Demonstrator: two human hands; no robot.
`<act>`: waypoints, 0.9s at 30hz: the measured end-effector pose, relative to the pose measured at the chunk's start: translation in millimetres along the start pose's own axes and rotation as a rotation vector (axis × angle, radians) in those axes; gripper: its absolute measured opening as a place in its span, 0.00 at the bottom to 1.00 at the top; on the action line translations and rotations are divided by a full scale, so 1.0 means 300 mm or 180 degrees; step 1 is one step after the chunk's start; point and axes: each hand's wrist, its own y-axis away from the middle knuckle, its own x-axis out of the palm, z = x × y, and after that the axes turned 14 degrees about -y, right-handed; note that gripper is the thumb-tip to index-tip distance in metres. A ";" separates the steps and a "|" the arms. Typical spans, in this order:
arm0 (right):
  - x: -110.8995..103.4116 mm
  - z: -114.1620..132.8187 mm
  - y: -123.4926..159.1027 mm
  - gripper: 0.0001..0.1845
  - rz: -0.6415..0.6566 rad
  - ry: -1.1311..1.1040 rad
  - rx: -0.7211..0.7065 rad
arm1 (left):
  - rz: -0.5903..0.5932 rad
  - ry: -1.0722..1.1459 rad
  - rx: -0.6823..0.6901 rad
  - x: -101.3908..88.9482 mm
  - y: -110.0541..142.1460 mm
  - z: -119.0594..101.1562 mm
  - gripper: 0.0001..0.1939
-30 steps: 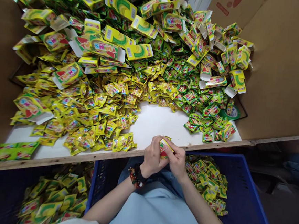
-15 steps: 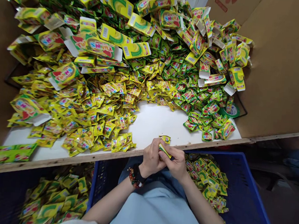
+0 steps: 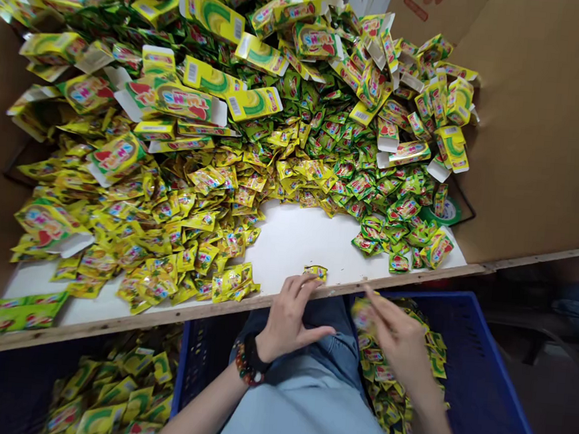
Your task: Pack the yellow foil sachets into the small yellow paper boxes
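Note:
My left hand (image 3: 289, 320) is spread at the table's front edge, thumb out to the right and nothing held. Just beyond its fingertips a small yellow candy packet (image 3: 316, 272) lies on the white tabletop (image 3: 298, 238). My right hand (image 3: 402, 346) is over the right blue crate (image 3: 492, 380), smeared by motion. A small yellow-green candy box (image 3: 362, 314), also blurred, shows at its fingers and appears to be held there. Similar small boxes (image 3: 404, 413) fill part of that crate.
Yellow candy packets (image 3: 154, 280) heap on the left, green packets (image 3: 386, 231) on the right. Open-ended yellow cartons (image 3: 178, 98) lie on top behind. Cardboard walls (image 3: 537, 129) flank the table. Another pile of small boxes (image 3: 105, 396) sits below left. A green packet strip (image 3: 18, 316) lies front left.
My hands were together around a small box at the table edge. They have parted: the right moved rightward over the crate with the box, and the left opened out in place.

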 end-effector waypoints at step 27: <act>0.283 0.143 -0.828 0.18 0.0958 0.0746 -0.1655 | -0.0703 -0.2473 -0.2719 -0.399 0.168 0.300 0.45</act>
